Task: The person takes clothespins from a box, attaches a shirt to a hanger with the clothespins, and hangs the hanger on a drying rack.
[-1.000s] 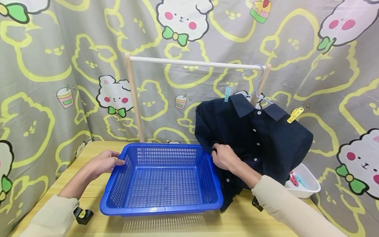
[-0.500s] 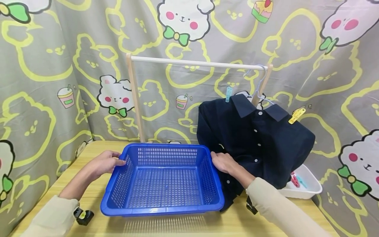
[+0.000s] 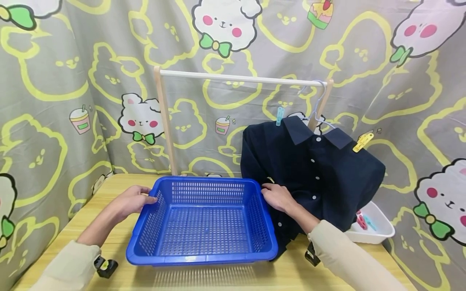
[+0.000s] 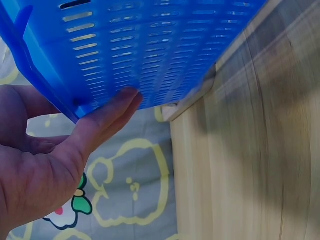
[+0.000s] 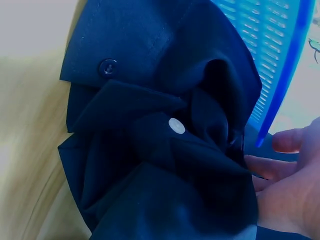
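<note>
A blue plastic basket [image 3: 204, 230] with slotted walls stands at the front of the table, nothing in it. My left hand [image 3: 134, 200] grips its left rim; in the left wrist view the slotted wall [image 4: 150, 55] passes between thumb and fingers. My right hand [image 3: 278, 197] lies beside the basket's right rim, against a dark navy shirt [image 3: 302, 169]. The right wrist view has its thumb just off the rim and its fingers at the shirt's fold, tips partly hidden. A hanger [image 3: 316, 109] holds the shirt, with a light blue clothespin [image 3: 279, 116] and a yellow clothespin [image 3: 363, 142] at its shoulders.
A rack with a white rail [image 3: 233, 76] and wooden posts [image 3: 165, 121] stands behind the basket. A white tray [image 3: 386, 230] with several clothespins [image 3: 365, 221] sits partly behind the shirt at right. Patterned curtain [image 3: 204, 36] surrounds the wooden table [image 3: 109, 186].
The basket has shifted slightly right, with my left hand on its rim. My right hand has moved a little out of the shirt's folds and shows more fully.
</note>
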`<move>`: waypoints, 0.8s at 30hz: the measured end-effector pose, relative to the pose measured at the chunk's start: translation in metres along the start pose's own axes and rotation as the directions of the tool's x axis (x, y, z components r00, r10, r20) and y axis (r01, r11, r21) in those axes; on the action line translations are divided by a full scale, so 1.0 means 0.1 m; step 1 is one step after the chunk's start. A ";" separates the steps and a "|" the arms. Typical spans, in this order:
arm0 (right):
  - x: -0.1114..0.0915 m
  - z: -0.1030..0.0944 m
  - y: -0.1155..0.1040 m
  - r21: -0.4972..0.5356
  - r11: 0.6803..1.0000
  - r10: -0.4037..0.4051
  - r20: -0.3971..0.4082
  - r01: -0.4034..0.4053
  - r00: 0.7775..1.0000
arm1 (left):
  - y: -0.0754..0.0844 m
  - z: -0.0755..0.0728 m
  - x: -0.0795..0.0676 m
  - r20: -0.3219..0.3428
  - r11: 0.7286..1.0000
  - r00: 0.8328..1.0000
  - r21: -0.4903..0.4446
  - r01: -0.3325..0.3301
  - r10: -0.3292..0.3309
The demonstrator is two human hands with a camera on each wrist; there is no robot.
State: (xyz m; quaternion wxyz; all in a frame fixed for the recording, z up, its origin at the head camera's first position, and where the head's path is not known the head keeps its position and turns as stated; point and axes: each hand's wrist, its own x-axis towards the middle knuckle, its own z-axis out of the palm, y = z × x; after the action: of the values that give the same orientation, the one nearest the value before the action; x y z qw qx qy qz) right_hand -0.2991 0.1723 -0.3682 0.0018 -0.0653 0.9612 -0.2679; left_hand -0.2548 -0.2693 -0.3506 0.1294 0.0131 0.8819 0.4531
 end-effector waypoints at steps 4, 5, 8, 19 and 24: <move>-0.02 -0.03 0.00 0.027 1.000 0.005 -0.012 -0.005 1.000 | 0.00 0.01 0.01 0.000 1.000 1.000 0.004 -0.003 0.003; -0.02 -0.04 0.00 0.035 0.999 0.006 -0.013 -0.005 1.000 | 0.01 0.01 0.01 0.002 1.000 1.000 0.003 -0.006 0.006; -0.04 -0.05 0.00 0.052 0.999 0.007 -0.021 -0.006 1.000 | 0.01 0.00 0.01 0.015 1.000 1.000 0.008 -0.012 0.012; -0.10 -0.09 0.00 0.010 1.000 -0.028 -0.082 0.029 0.996 | 0.10 -0.06 -0.01 0.025 0.996 1.000 0.088 -0.015 0.013; -0.12 -0.12 -0.01 -0.030 0.999 -0.043 -0.105 0.040 0.994 | 0.24 -0.10 -0.02 0.012 0.986 0.999 0.165 -0.034 0.033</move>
State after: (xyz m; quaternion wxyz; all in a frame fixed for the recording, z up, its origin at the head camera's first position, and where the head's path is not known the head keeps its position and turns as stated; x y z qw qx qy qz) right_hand -0.2873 0.1794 -0.3580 -0.0553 -0.0712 0.9620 -0.2577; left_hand -0.2576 -0.2633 -0.3252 0.1243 0.0407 0.9156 0.3803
